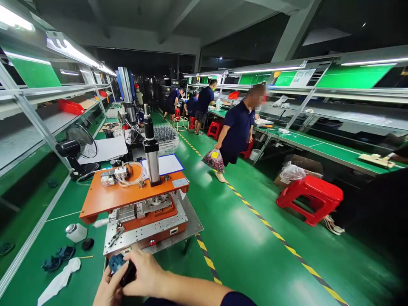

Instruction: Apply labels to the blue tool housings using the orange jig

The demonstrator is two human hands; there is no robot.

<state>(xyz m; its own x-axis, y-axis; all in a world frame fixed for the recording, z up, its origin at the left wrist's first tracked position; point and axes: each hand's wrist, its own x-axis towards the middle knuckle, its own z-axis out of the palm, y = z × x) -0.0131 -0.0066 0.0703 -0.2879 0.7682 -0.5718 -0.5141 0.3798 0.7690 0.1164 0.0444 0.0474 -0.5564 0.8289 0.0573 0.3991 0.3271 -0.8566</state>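
Note:
Low in the view, my left hand [110, 287] and my right hand [145, 272] come together around a small black part with a dark blue-green piece [117, 262] on it. Fingers of both hands are closed on this part and hide much of it. Just beyond them stands an orange press machine [121, 185] with an upright cylinder. On the green bench to the left lie more dark blue-green parts [59, 258], a black round cap [87, 244], a white crumpled cloth [62, 280] and a white bottle [76, 232] with a metal top.
A black fan [76, 148] stands on the bench at left. In the aisle a person [239, 123] carries a bag [214, 160]. A red stool [310, 197] stands at right, near another person's shoe [333, 225]. Several people are farther back. Striped tape [255, 212] runs along the floor.

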